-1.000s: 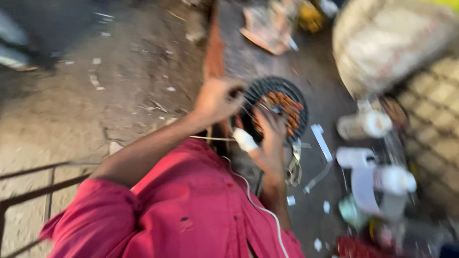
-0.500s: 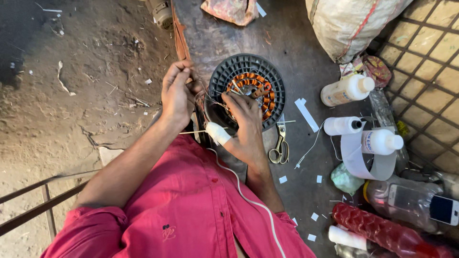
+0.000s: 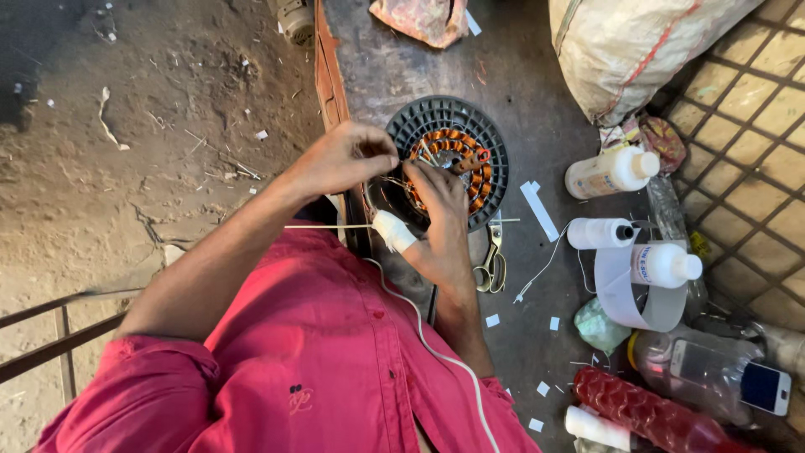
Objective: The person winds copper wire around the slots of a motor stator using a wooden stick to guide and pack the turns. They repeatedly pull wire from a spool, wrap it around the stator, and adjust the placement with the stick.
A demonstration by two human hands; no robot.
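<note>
Dark, stained workbench top (image 3: 537, 92), reddish wooden edge along its left side. Lying directly on it:

- round black ribbed fan motor housing (image 3: 490, 138) with copper windings, near the left edge
- scissors (image 3: 492, 260) just below the housing
- long white paper strip (image 3: 538, 210) to the right of the housing; small white paper scraps (image 3: 493, 320) scattered lower down
- crumpled cloth (image 3: 423, 18) at the top
- woven sack (image 3: 637, 46) at top right
- white bottles (image 3: 610, 172) along the right side
- red ribbed bottle (image 3: 646, 411) at lower right
- clear plastic bottle (image 3: 696, 373) beside it, a phone (image 3: 750, 382) resting on it

Bare dirt floor (image 3: 126, 168) to the left of the bench.
</note>
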